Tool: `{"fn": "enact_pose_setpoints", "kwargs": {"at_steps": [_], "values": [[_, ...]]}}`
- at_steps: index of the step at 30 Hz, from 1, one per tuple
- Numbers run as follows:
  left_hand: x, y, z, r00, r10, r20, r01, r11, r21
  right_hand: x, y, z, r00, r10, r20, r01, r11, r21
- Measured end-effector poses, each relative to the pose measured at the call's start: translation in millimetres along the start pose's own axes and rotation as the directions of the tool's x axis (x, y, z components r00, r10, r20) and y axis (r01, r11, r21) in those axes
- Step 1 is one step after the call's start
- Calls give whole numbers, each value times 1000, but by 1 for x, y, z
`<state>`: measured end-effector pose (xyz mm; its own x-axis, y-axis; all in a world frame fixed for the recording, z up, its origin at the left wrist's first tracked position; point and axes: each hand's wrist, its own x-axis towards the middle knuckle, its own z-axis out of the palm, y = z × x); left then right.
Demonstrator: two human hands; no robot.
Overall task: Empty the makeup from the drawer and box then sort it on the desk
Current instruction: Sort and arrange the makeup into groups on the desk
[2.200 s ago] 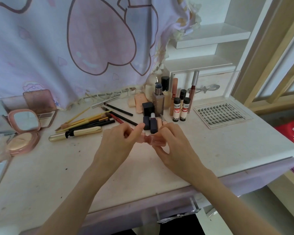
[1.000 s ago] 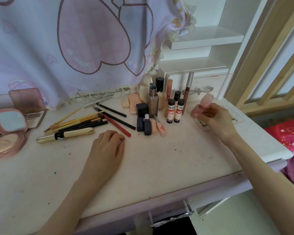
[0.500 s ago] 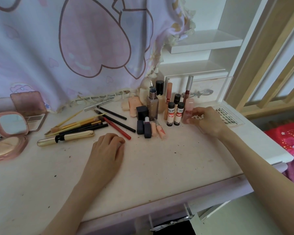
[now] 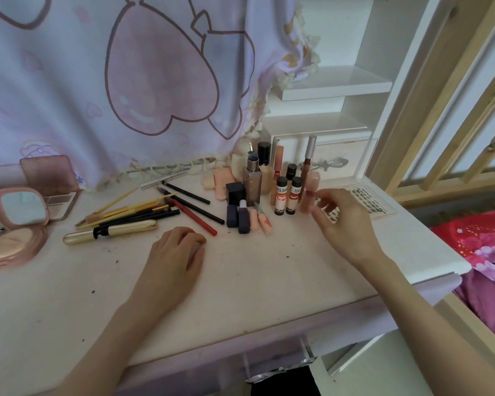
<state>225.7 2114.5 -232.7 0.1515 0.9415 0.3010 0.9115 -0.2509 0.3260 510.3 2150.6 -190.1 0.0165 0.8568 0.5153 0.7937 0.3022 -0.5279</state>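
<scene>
Pink tube (image 4: 310, 192) is stood upright, just left of right hand (image 4: 345, 224); fingers loosely spread, blurred, grip untellable; left hand (image 4: 175, 252) rested curled, further off.

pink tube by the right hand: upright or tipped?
Upright: the pink tube stands on end beside the two labelled tubes; right hand just off it.

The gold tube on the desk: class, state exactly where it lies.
In the head view, the gold tube lies flat left of centre, just in front of the pencils and left of the left hand.
</scene>
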Motion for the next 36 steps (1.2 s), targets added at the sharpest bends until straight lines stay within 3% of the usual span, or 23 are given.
{"fn": "enact_pose_setpoints", "kwargs": {"at_steps": [5, 8, 10, 14, 18, 21, 25, 30, 36], "values": [[-14, -24, -13, 1000, -17, 13, 16, 996, 93, 3, -61, 23, 960, -251, 122, 238, 965, 109], [-24, -39, -27, 992, -105, 67, 96, 988, 125, 23, -98, 56, 903, -339, 265, 316, 940, 127], [-30, -43, -31, 991, -91, 96, 77, 987, 144, 42, -120, 82, 852, -383, 356, 375, 922, 93], [-31, -44, -31, 984, -95, 150, 69, 983, 168, 79, -152, 128, 765, -329, 553, 443, 893, -81], [-31, -45, -29, 982, -99, 159, 67, 979, 193, 111, -163, 171, 723, -259, 641, 453, 878, -155], [-30, -46, -29, 980, -94, 173, 63, 982, 178, 125, -165, 200, 721, -254, 645, 495, 840, -223], [-30, -48, -28, 984, -80, 162, 51, 983, 174, 131, -169, 219, 773, -276, 571, 548, 745, -382], [-31, -49, -27, 986, -94, 137, 66, 979, 193, 133, -167, 231, 751, -374, 544, 646, 588, -487], [-30, -50, -25, 992, -91, 89, 70, 975, 211, 134, -168, 228, 753, -383, 535, 626, 667, -404]]}}
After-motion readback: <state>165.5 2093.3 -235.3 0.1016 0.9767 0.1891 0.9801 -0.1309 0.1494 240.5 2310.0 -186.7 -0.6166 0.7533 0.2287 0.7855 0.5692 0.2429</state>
